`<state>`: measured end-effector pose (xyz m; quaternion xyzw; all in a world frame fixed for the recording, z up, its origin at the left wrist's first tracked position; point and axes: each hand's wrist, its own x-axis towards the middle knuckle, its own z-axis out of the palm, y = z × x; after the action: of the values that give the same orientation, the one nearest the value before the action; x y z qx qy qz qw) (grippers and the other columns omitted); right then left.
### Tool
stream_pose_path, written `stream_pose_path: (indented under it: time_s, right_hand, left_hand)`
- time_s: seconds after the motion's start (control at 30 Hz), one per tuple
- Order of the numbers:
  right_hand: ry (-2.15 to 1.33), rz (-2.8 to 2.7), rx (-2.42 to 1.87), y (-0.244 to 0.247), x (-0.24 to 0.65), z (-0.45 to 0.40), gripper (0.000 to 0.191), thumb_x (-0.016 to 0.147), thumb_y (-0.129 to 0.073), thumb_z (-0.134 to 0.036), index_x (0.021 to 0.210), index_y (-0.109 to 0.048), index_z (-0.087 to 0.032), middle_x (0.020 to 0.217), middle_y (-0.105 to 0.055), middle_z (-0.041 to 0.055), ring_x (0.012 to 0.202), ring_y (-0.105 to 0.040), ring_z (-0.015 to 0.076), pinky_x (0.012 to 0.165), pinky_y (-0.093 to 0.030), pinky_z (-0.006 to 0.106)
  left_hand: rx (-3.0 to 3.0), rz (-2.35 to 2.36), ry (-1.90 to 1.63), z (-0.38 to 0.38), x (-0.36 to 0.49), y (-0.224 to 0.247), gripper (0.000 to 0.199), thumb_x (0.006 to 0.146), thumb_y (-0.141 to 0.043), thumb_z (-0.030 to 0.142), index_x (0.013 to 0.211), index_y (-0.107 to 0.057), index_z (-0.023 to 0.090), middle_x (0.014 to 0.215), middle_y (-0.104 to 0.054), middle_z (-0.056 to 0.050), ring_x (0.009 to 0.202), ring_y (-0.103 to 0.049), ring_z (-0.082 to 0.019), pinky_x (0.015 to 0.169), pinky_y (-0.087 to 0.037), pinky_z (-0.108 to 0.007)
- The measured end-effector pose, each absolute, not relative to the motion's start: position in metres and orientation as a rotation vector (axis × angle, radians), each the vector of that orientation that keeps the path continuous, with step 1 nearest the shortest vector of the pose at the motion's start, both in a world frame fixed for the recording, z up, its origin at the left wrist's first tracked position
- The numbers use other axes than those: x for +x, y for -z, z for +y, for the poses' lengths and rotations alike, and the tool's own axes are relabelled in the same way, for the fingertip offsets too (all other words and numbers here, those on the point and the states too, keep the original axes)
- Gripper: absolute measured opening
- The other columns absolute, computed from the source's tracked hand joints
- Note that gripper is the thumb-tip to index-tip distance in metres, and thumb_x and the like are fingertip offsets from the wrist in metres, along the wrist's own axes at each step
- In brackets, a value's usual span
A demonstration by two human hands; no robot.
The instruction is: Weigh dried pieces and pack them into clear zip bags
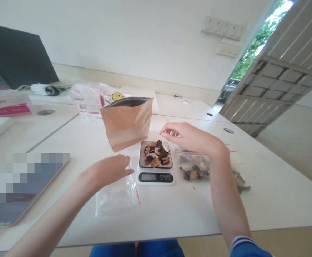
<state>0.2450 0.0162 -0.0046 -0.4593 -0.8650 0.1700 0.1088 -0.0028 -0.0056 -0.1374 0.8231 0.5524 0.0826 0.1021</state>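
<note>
Dried mushroom pieces (157,153) lie on the square plate of a white digital kitchen scale (156,181), its display lit but unreadable. My left hand (113,169) is just left of the scale, over a clear zip bag (115,201) with a red seal line. Its thumb and curled fingers are apart, holding nothing visible. Above the scale's right back corner hovers my right hand (184,134), thumb and index tips together with nothing visible in them. A brown kraft paper pouch (127,123) stands upright behind the scale, mouth open.
Right of the scale lie a zip bag of dried mushrooms (195,169) and another filled bag (240,182), partly behind my right forearm. A tablet-like flat panel (38,189), partly pixelated, lies at left. Plastic-wrapped packs (87,101) and a dark monitor (16,53) stand farther back.
</note>
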Motion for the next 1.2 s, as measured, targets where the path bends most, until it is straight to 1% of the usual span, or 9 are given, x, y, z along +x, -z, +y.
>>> stream_pose_path:
  time_s: [0.1, 0.2, 0.27, 0.43, 0.67, 0.8, 0.9, 1.07, 1.2]
  right_hand:
    - [-0.550, -2.562, -1.480, 0.002, 0.250, 0.016, 0.024, 0.090, -0.045, -0.033, 0.098, -0.064, -0.021, 0.095, -0.068, 0.0039, 0.076, -0.061, 0.0155, 0.062, -0.041, 0.025]
    - [-0.557, -2.562, -1.583, 0.000, 0.252, 0.016, 0.026, 0.090, -0.045, -0.035, 0.102, -0.064, -0.022, 0.098, -0.068, 0.0047, 0.078, -0.061, 0.0167, 0.063, -0.042, 0.026]
    - [-0.565, -2.560, -1.630, 0.000, 0.253, 0.016, 0.027, 0.090, -0.045, -0.036, 0.104, -0.063, -0.022, 0.099, -0.068, 0.0050, 0.079, -0.061, 0.0173, 0.065, -0.043, 0.027]
    - [-0.596, -2.583, -1.657, 0.005, 0.253, 0.018, 0.032, 0.090, -0.045, -0.041, 0.109, -0.062, -0.023, 0.104, -0.068, 0.0055, 0.085, -0.062, 0.0186, 0.071, -0.045, 0.028]
    - [-0.610, -2.616, -1.619, 0.010, 0.249, 0.018, 0.032, 0.089, -0.046, -0.038, 0.111, -0.063, -0.022, 0.103, -0.068, 0.0066, 0.084, -0.062, 0.0188, 0.070, -0.046, 0.028]
    - [-0.607, -2.636, -1.605, 0.011, 0.246, 0.017, 0.031, 0.089, -0.046, -0.034, 0.110, -0.063, -0.020, 0.101, -0.068, 0.0079, 0.082, -0.062, 0.0185, 0.069, -0.045, 0.028]
    - [-0.573, -2.662, -1.595, 0.010, 0.245, 0.016, 0.032, 0.089, -0.046, -0.034, 0.110, -0.064, -0.019, 0.102, -0.068, 0.0089, 0.083, -0.062, 0.0188, 0.070, -0.044, 0.028]
    - [-0.575, -2.712, -1.610, 0.011, 0.239, 0.013, 0.031, 0.090, -0.045, -0.035, 0.108, -0.064, -0.020, 0.098, -0.069, 0.0071, 0.079, -0.061, 0.0178, 0.065, -0.042, 0.027]
    - [-0.598, -2.776, -1.518, 0.017, 0.231, 0.014, 0.025, 0.088, -0.047, -0.033, 0.099, -0.065, -0.019, 0.087, -0.069, 0.0051, 0.071, -0.059, 0.0161, 0.060, -0.039, 0.025]
  left_hand:
    - [2.530, 1.651, -0.052, -0.027, -0.003, 0.169, 0.053, 0.085, -0.048, 0.044, 0.121, -0.061, 0.008, 0.121, -0.063, -0.022, 0.114, -0.059, -0.033, 0.089, -0.049, -0.038]
    - [2.642, 1.854, -0.170, -0.041, 0.005, 0.199, 0.051, 0.092, -0.035, 0.036, 0.128, -0.055, 0.005, 0.134, -0.051, -0.026, 0.130, -0.043, -0.037, 0.102, -0.041, -0.050]
    - [2.696, 1.909, -0.127, -0.045, 0.009, 0.209, 0.047, 0.094, -0.029, 0.026, 0.124, -0.059, 0.006, 0.134, -0.052, -0.025, 0.130, -0.044, -0.036, 0.104, -0.038, -0.051]
    - [2.734, 1.993, -0.020, -0.047, 0.012, 0.201, 0.050, 0.090, -0.021, 0.009, 0.115, -0.065, 0.006, 0.132, -0.054, -0.024, 0.125, -0.050, -0.033, 0.101, -0.043, -0.048]
    - [2.683, 2.024, -0.204, -0.050, 0.019, 0.212, 0.045, 0.092, -0.027, 0.019, 0.111, -0.067, 0.012, 0.131, -0.055, -0.023, 0.125, -0.048, -0.038, 0.098, -0.043, -0.055]
    - [2.618, 2.040, -0.395, -0.048, 0.022, 0.225, 0.045, 0.094, -0.027, 0.025, 0.116, -0.064, 0.011, 0.132, -0.052, -0.026, 0.128, -0.044, -0.041, 0.099, -0.039, -0.060]
    - [2.556, 2.034, -0.401, -0.046, 0.021, 0.225, 0.045, 0.094, -0.026, 0.023, 0.117, -0.064, 0.012, 0.130, -0.055, -0.024, 0.128, -0.044, -0.041, 0.100, -0.037, -0.062]
    - [2.492, 2.071, -0.373, -0.044, 0.013, 0.215, 0.052, 0.089, -0.023, 0.006, 0.125, -0.060, 0.013, 0.130, -0.057, -0.020, 0.127, -0.048, -0.033, 0.105, -0.038, -0.052]
    - [2.444, 2.040, -0.411, -0.042, 0.003, 0.210, 0.045, 0.092, -0.028, 0.012, 0.121, -0.062, 0.015, 0.132, -0.057, -0.015, 0.127, -0.049, -0.028, 0.107, -0.037, -0.044]
